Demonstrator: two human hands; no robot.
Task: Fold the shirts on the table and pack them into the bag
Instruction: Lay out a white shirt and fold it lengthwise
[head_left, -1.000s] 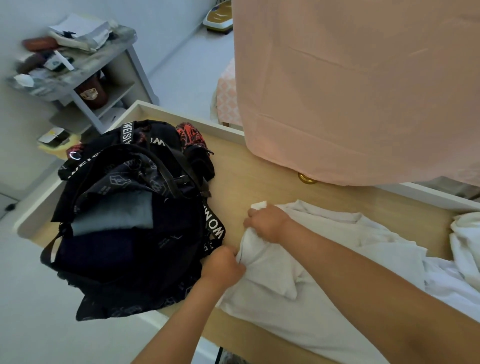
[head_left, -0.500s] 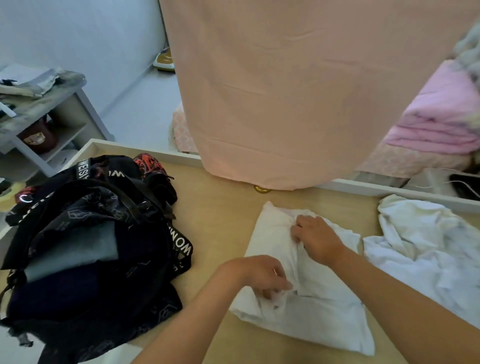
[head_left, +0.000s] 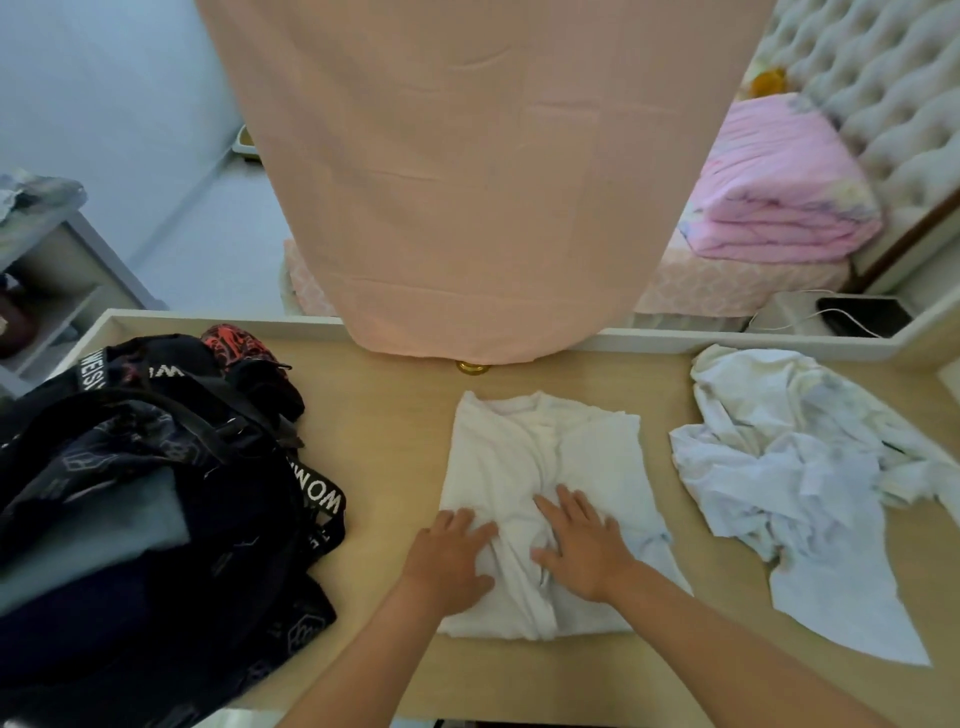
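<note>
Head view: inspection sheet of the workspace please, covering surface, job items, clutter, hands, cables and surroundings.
Surface: wooden table with a raised white rim, bare wood between items.
Job's things: folded white shirt flat at centre; crumpled white shirt unfolded to its right; black bag at left, grey fabric showing in it.
Clutter: small gold object at the far edge, identity unclear.
Hands: left hand and right hand press flat on the folded white shirt, fingers straight.
Cables: white cable across a black device beyond the far rim.
Surroundings: pink hanging cloth, pink blanket on a bed, grey shelf at left.
</note>
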